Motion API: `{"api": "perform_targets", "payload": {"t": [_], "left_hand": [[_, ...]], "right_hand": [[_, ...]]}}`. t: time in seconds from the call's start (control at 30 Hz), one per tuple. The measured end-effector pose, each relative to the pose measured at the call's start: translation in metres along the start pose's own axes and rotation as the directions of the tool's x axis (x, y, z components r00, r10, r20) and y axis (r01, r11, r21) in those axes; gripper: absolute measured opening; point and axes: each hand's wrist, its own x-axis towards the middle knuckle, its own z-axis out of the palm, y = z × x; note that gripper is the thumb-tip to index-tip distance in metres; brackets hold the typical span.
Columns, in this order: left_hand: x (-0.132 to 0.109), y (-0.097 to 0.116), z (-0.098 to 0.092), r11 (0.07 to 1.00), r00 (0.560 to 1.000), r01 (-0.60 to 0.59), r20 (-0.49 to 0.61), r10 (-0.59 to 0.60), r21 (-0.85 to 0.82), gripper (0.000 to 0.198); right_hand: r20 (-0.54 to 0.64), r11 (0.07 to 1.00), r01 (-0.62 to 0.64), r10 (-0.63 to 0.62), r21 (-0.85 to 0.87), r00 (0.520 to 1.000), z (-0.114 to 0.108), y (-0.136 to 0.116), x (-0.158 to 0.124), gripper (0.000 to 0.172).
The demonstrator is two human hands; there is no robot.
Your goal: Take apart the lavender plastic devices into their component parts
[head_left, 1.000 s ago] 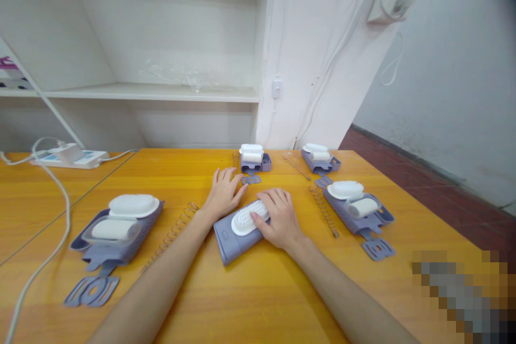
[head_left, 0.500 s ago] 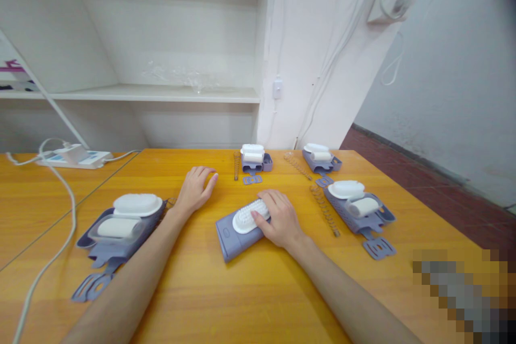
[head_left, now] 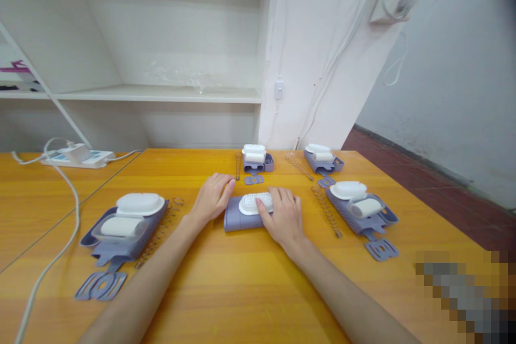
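Note:
A grey-purple case (head_left: 242, 221) lies flat on the wooden table, with a white bumpy oval piece (head_left: 250, 204) on top. My right hand (head_left: 284, 216) is wrapped over the right end of the case, its thumb on the white piece. My left hand (head_left: 213, 196) is at the left end of the case, fingers curved and apart from the thumb; whether it touches the case is hard to tell. To its left lies a grey-purple set (head_left: 124, 250) with a white oval piece (head_left: 140, 203), a white roll (head_left: 123, 227) and a coiled spring (head_left: 159, 234).
Similar sets stand at the back (head_left: 254, 158), at the back right (head_left: 323, 161) and at the right (head_left: 360, 207), each beside a spring. A power strip (head_left: 94, 158) with a white cable (head_left: 72, 188) lies at the left. A shelf (head_left: 161, 94) is behind.
The case has turned to lie nearly level from left to right and sits a little farther back. My left hand has moved right, to the case's left end. My right hand stays on it.

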Motion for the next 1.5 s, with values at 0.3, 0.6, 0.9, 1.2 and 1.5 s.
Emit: {"api": "perform_targets", "payload": {"t": [0.3,0.6,0.9,1.2,1.5], "left_hand": [[-0.017,0.027,0.003,0.986,0.976,-0.154,0.148,0.161,-0.059,0.06],[-0.02,0.002,0.003,0.996,0.984,-0.074,0.157,0.079,-0.042,0.064],[-0.023,0.007,0.001,0.997,0.985,-0.017,0.168,0.029,-0.076,0.071],[-0.023,0.009,-0.003,0.996,0.985,-0.016,0.171,0.03,-0.083,0.06],[-0.026,0.009,-0.007,0.988,0.994,-0.006,0.111,0.023,-0.157,0.056]], "right_hand": [[-0.034,0.974,0.023,-0.016,0.226,0.999,0.009,0.019,0.006,0.038],[0.086,0.854,0.214,-0.287,0.474,0.954,-0.002,0.029,0.01,0.06],[0.165,0.864,0.17,-0.277,0.475,0.947,0.004,0.039,0.011,0.074],[0.167,0.922,0.236,-0.296,0.306,0.94,0.001,0.034,0.009,0.084],[0.176,0.87,0.175,-0.283,0.46,0.943,0.003,0.037,0.007,0.093]]}}
